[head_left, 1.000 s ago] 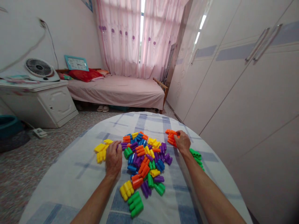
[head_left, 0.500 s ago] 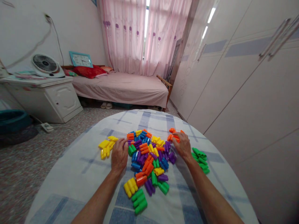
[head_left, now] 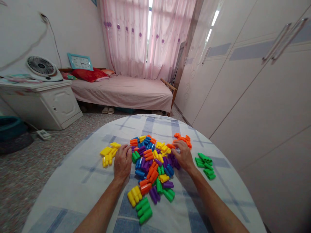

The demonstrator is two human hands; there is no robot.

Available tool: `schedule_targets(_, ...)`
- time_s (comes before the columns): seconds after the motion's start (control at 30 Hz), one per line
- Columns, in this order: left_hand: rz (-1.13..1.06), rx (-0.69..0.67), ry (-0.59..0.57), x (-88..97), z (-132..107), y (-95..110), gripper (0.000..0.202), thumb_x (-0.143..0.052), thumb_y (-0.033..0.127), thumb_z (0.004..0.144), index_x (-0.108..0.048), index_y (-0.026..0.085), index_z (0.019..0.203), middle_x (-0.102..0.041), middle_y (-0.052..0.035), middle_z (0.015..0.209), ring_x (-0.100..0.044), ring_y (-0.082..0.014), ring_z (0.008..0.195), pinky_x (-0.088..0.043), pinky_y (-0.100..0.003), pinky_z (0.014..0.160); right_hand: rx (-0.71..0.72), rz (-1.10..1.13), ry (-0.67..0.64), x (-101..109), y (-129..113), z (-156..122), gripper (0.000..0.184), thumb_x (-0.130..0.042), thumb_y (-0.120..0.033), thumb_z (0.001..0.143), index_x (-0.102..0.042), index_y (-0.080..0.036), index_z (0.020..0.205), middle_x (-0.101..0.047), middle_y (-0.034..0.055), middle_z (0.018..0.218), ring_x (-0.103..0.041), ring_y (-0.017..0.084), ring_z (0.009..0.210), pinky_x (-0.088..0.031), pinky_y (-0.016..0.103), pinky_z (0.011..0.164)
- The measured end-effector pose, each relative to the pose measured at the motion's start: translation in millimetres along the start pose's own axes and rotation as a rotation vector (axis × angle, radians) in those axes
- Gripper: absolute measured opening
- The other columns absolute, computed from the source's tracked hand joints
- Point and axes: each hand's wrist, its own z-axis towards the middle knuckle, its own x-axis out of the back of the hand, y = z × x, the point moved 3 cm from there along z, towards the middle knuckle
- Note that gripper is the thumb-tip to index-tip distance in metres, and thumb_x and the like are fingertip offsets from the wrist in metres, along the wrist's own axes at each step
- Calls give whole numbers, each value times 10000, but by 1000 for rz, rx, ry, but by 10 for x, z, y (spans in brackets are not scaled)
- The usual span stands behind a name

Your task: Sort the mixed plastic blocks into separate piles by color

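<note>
A mixed pile of plastic building blocks (head_left: 148,161), made of joined tubes in orange, yellow, blue, purple and green, lies on the round table. My left hand (head_left: 122,161) rests at the pile's left edge, fingers loosely extended, next to a green block (head_left: 136,156). At the upper right of the pile, my right hand (head_left: 184,156) pinches an orange block (head_left: 171,146) at its fingertips. Just beyond that hand is a group of orange blocks (head_left: 187,139), partly covered by its fingers. Yellow blocks (head_left: 108,153) lie left of my left hand.
Green blocks (head_left: 206,165) form a group at the right. A checked cloth (head_left: 97,200) covers the table. Behind it stand a bed (head_left: 121,90), a white cabinet (head_left: 58,103) with a fan (head_left: 41,66), and a tall wardrobe (head_left: 243,87) on the right.
My right hand has moved left from the orange group to the pile's edge. An orange block from the pile is now at its fingertips, shifted up and right. My left hand stays nearly still.
</note>
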Motion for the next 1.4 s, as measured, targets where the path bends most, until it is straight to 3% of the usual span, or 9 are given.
schedule_targets(0.13, 14, -2, -2, 4, 1, 23, 422, -305, 402, 923, -638, 158, 1007, -582, -113, 1144, -512, -243, 1098, -373, -423, 1021, -136, -147, 115, 53, 236, 286, 196, -514, -276, 821, -656, -178, 915, -651, 83, 988, -528, 226, 1002, -375, 369, 915)
schedule_targets(0.3, 8, -9, 0, 13, 2, 44, 399, -317, 395, 918, -643, 176, 991, -588, -102, 1126, -522, -239, 1084, -387, -418, 1007, -212, -285, 54, -87, 351, 575, 174, -522, -237, 808, -673, -178, 873, -643, 94, 941, -502, 234, 999, -358, 353, 864)
schedule_targets(0.43, 12, -18, 1, 6, -2, 32, 402, -316, 394, 917, -645, 174, 986, -589, -103, 1124, -522, -238, 1085, -387, -414, 1008, -180, -275, 31, -127, 320, 580, 165, -543, -239, 799, -683, -183, 865, -644, 90, 960, -488, 238, 1034, -351, 365, 886)
schedule_targets(0.6, 26, -2, -4, 7, -1, 22, 414, -311, 399, 915, -650, 172, 988, -591, -106, 1120, -522, -243, 1076, -385, -415, 1004, -217, -181, 46, 3, 184, 220, 262, -487, -332, 849, -663, -191, 983, -653, 81, 1008, -554, 214, 968, -397, 348, 867)
schedule_targets(0.77, 43, -10, -6, 24, 11, 54, 452, -294, 420, 912, -654, 154, 977, -592, -121, 1116, -519, -254, 1072, -386, -425, 1000, -360, -70, -114, -45, 35, -208, 339, -514, -448, 826, -626, -220, 1051, -664, 59, 1002, -613, 197, 872, -447, 311, 750)
schedule_targets(1.03, 70, -34, -1, 34, 14, 51, 474, -272, 432, 913, -644, 144, 958, -595, -137, 1115, -518, -260, 1070, -385, -424, 1003, -515, 90, -70, -67, 23, -216, 350, -537, -252, 751, -619, -167, 1081, -684, 78, 973, -634, 204, 871, -470, 329, 798)
schedule_targets(1.17, 76, -58, 1, 22, 19, 28, 471, -275, 425, 913, -645, 136, 952, -600, -135, 1095, -524, -254, 1057, -389, -423, 1000, -424, 130, -13, 219, 20, -424, 382, -516, -224, 730, -600, -182, 1100, -656, 65, 1025, -616, 188, 889, -483, 330, 804)
schedule_targets(1.27, 88, -63, 7, 12, 28, 17, 461, -278, 415, 908, -646, 138, 940, -607, -129, 1082, -530, -248, 1045, -398, -422, 989, -335, 100, -8, 517, 23, -762, 390, -524, -238, 725, -589, -187, 1107, -618, 72, 1062, -586, 204, 947, -476, 365, 849)
schedule_targets(1.4, 101, -59, 14, 11, 35, 12, 480, -270, 428, 901, -644, 131, 933, -607, -138, 1085, -528, -252, 1052, -397, -424, 990, -343, 4, -14, 832, 86, -1230, 395, -497, -218, 729, -582, -210, 1114, -590, 63, 1083, -565, 208, 1004, -448, 376, 914)
